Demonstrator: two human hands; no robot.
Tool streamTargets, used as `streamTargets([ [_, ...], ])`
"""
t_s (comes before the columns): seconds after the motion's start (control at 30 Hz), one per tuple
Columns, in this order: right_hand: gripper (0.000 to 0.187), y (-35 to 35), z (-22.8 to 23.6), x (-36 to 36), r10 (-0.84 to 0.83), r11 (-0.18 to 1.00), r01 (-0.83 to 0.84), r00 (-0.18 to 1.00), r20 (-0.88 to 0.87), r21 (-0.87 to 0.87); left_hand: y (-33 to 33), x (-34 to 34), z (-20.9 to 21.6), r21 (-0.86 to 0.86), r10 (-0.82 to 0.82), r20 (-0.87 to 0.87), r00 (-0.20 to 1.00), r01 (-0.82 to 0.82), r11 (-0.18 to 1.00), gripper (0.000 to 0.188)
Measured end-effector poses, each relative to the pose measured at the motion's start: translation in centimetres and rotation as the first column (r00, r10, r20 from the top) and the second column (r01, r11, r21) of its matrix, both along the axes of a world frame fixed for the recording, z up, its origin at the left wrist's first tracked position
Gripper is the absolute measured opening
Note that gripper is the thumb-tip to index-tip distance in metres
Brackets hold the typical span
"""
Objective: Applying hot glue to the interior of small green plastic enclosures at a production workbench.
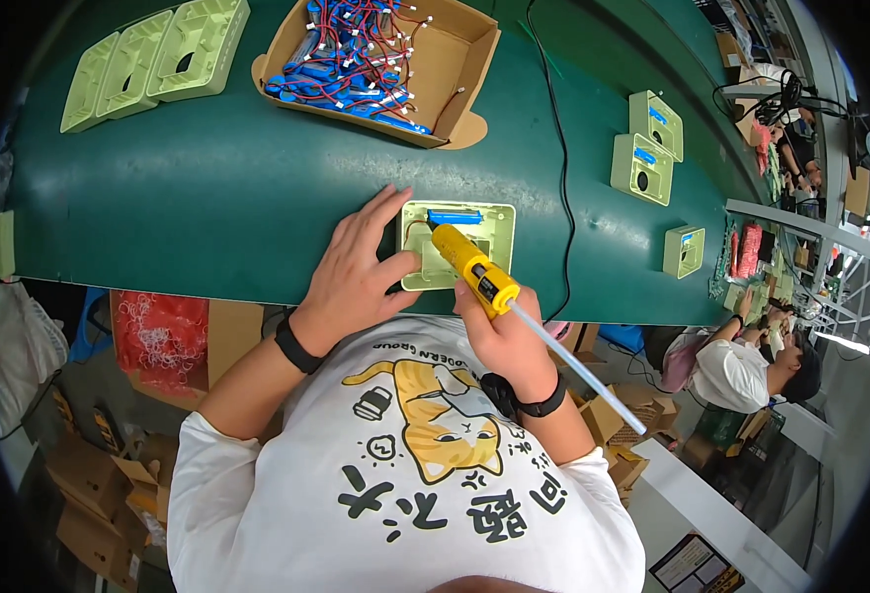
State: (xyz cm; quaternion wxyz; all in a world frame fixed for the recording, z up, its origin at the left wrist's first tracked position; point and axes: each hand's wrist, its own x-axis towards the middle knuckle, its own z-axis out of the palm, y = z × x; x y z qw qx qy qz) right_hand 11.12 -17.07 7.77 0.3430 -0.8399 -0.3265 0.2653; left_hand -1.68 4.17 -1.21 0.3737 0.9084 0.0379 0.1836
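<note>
A pale green plastic case (506,247) lies open side up near the table's front edge. Inside it, along the far wall, is a blue cylindrical battery (455,216) with a thin red wire at its left end. My left hand (356,262) grips the case's left side, its fingers spread along the wall and corners. In my right hand (506,331) is a yellow glue gun (464,259), a long translucent glue stick (583,371) sticking out of its back. Its dark nozzle points into the case near the battery's left end; whether it touches cannot be seen.
A cardboard box (469,59) of blue batteries with red wires stands at the far middle. Several green cases (198,49) sit far left; others with batteries (642,168) stand right. A black cable (565,168) crosses the green table (207,198). Another person (736,371) sits at right.
</note>
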Motion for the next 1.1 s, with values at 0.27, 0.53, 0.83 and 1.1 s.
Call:
streamTargets([
  [0.27, 0.018, -0.3, -0.5, -1.5, 0.100, 0.980, -0.067, 0.980, 0.174, -0.186, -0.1, -0.1, -0.2, -0.016, 0.002, -0.001, 1.000, -0.002, 1.000, 0.035],
  [0.53, 0.028, -0.8, -0.6, -2.0, 0.063, 0.993, -0.044, 0.983, 0.172, -0.114, -0.3, -0.2, -0.2, 0.002, 0.021, -0.029, 0.999, -0.021, 1.000, 0.038],
  [0.83, 0.035, -1.3, -1.4, -2.0, 0.085, 0.994, -0.068, 0.976, 0.199, -0.089, -0.6, -0.1, -0.2, 0.025, 0.041, -0.023, 0.999, -0.040, 0.999, 0.041],
  [1.1, 0.037, -1.6, -1.6, -2.4, 0.137, 0.983, -0.099, 0.956, 0.260, -0.155, -0.5, -0.1, 0.1, 0.020, 0.040, -0.028, 0.999, -0.039, 0.999, 0.042],
])
